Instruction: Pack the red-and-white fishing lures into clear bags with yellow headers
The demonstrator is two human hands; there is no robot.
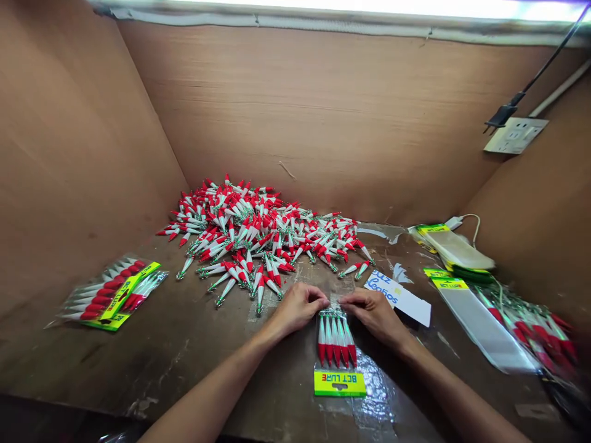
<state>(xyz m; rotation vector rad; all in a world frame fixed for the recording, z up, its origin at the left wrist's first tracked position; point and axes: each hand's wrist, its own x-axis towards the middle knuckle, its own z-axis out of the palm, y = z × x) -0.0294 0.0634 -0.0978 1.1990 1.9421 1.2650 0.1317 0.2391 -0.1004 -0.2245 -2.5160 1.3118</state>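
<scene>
A clear plastic bag with a yellow and green header card lies in front of me, the card toward me and upside down. Inside it several red-and-white squid lures lie side by side, red ends near the card. My left hand pinches the bag's far left corner between thumb and fingers. At the far right corner, the fingers of my right hand are also closed in a pinch. The fingertips of both hands are close together just beyond the lures' green hooked ends.
A large pile of loose lures spreads toward the back wall. Filled packets lie at left. Stacks of unfilled header bags and more lures are at right, near a white card. A black plug hangs above.
</scene>
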